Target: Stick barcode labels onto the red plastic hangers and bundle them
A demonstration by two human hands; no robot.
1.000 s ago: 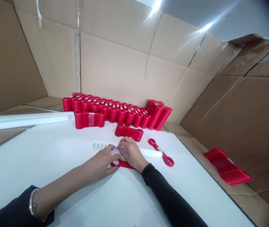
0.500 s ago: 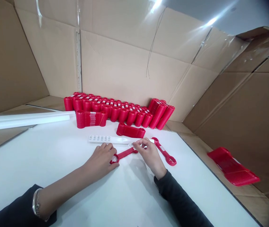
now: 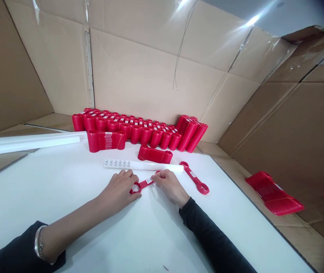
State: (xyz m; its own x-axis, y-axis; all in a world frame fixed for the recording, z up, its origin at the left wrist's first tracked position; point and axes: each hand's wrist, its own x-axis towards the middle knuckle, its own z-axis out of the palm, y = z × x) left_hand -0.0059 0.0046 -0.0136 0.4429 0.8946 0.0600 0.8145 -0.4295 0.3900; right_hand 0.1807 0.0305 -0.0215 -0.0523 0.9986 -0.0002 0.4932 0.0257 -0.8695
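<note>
On the white table lies a red plastic bar with ring-shaped ends (image 3: 142,185). My left hand (image 3: 123,186) grips its left ring between thumb and fingers. A small white barcode label (image 3: 148,181) sits on the bar's middle, its right edge pinched in the fingertips of my right hand (image 3: 170,185), which hides most of the far ring. Just behind is a white strip (image 3: 156,166) with several barcode labels at its left end. To the right of my right hand, a second red bar (image 3: 194,178) bears a white label.
Rubber-banded stacks of red bars (image 3: 136,132) line the back of the table. Nearer stand a labelled stack (image 3: 106,141) and a smaller stack (image 3: 154,154). White rolls or strips (image 3: 31,143) lie left. Another stack (image 3: 274,194) is off the table's right edge. Cardboard walls (image 3: 150,72) surround the table.
My right hand has moved left and down, bringing the label from above the bar onto its middle. My left hand still holds the left ring. The view has shifted slightly.
</note>
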